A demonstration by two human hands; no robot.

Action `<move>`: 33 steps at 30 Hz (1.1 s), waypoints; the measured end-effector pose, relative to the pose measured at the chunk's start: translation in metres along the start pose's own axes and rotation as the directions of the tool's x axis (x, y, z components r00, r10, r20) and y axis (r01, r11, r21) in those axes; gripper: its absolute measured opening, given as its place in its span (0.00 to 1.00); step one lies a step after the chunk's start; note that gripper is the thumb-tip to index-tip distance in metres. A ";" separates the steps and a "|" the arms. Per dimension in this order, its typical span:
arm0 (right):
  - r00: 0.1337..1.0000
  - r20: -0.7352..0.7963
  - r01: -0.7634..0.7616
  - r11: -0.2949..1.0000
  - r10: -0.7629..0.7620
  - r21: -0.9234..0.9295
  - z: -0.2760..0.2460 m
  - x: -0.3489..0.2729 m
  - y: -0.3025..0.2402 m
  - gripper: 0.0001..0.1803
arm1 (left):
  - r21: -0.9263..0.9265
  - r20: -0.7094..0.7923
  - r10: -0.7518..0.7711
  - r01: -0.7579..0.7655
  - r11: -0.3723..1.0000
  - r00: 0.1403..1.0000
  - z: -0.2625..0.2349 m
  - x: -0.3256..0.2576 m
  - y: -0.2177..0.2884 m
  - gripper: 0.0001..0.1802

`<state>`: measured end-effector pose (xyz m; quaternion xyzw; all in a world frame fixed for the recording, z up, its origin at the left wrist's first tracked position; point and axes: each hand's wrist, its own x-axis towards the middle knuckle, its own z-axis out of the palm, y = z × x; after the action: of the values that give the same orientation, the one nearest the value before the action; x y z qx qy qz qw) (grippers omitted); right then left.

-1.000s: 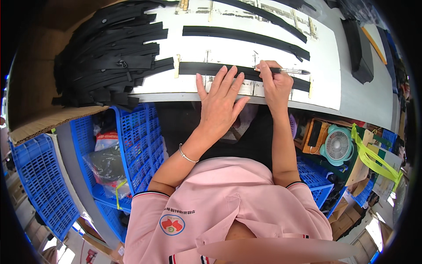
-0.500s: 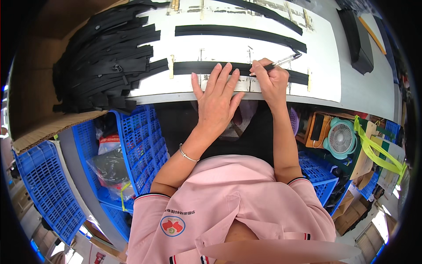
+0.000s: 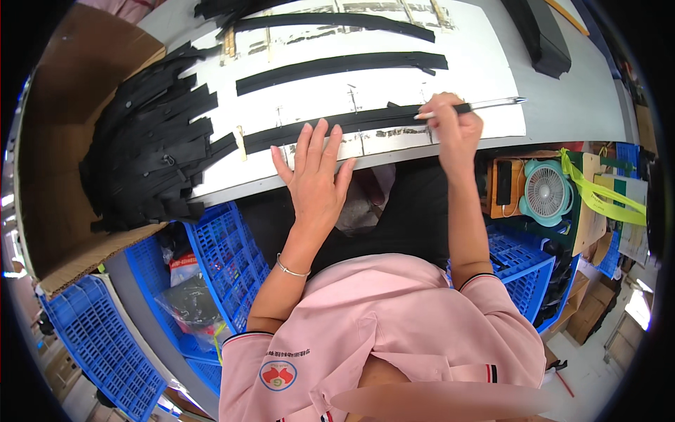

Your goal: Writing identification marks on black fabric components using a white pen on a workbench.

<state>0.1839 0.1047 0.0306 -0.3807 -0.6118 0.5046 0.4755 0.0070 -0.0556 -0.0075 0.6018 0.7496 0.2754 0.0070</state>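
A black zipper strip (image 3: 380,118) lies lengthwise along the near side of a white board (image 3: 503,77) with dark ruled marks. My left hand (image 3: 314,186) rests flat, fingers spread, with its fingertips on this strip left of its middle. In my right hand (image 3: 458,133) is a pen (image 3: 498,103) with a black grip and clear barrel. Its pale tip points left, at the strip's right part beside one of the marks; whether it touches cannot be told. The strip's right end is partly hidden by that hand. Farther back lie a second black strip (image 3: 337,70) and a third one (image 3: 330,22).
To the left, a heap of black zipper strips (image 3: 140,141) spills from a cardboard box (image 3: 53,204). A long black object (image 3: 538,39) lies at the far right of the table. Below the edge are blue crates (image 3: 228,246) and a turquoise fan (image 3: 547,191).
My right hand has moved the pen rightward along the near strip, from one mark to another. The left hand stays flat on the strip. The whole view has turned and shifted.
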 end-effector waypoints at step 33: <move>0.992 0.046 0.126 0.936 -0.117 -0.329 -0.033 0.021 0.041 0.12 | -0.274 -0.106 0.085 -0.111 0.955 0.991 0.062 0.083 0.079 0.10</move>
<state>0.2096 0.1414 -0.0042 -0.4103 -0.7162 0.3692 0.4271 0.0764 0.0544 -0.0003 0.6177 0.6721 0.4060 0.0433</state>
